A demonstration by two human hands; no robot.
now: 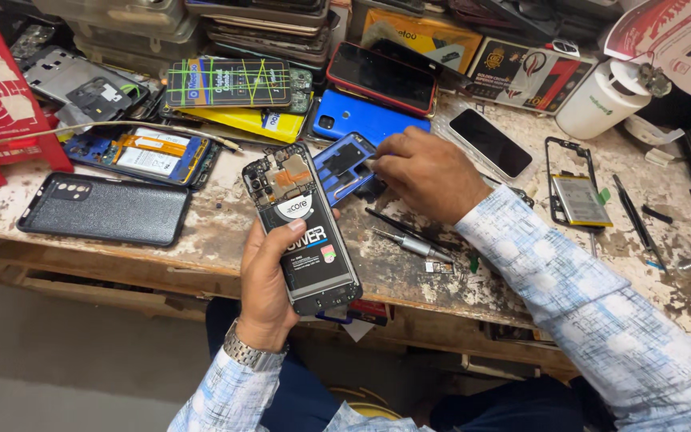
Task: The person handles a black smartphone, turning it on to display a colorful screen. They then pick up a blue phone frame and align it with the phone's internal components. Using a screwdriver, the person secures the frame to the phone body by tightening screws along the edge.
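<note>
Currently catalogued, head view, single frame.

Item one: an opened smartphone with its back cover off, black battery and circuit board exposed (pixel 305 232), stood tilted above the front edge of the worn, paint-flaked wooden workbench (pixel 201 240). The left hand (pixel 269 284) gripped it from below, fingers wrapped behind the body and the thumb laid across the battery face.

Item two: a blue plastic inner frame piece (pixel 344 166) lay on the bench just beyond the phone's top end. The right hand (pixel 425 172) rested over its right side, fingertips pinched narrowly at the piece; whether they held a small part or tool could not be told.

State of work, as judged: the phone's rear cover was already off and its interior laid bare; the battery remained seated and the board in place, so further stripping or refitting appeared left.

Surroundings: a black textured phone back cover (pixel 105 210) lay well to the left; a slim metal screwdriver (pixel 413 244) and a black probe lay on the bench just beneath the right wrist. A dark-screened phone (pixel 491 142) lay right of the hand, a bare phone frame with a battery (pixel 576 192) farther right, a white cylindrical container (pixel 601 100) behind. Stacked phones and a red-edged handset (pixel 381 76) filled the rear.
</note>
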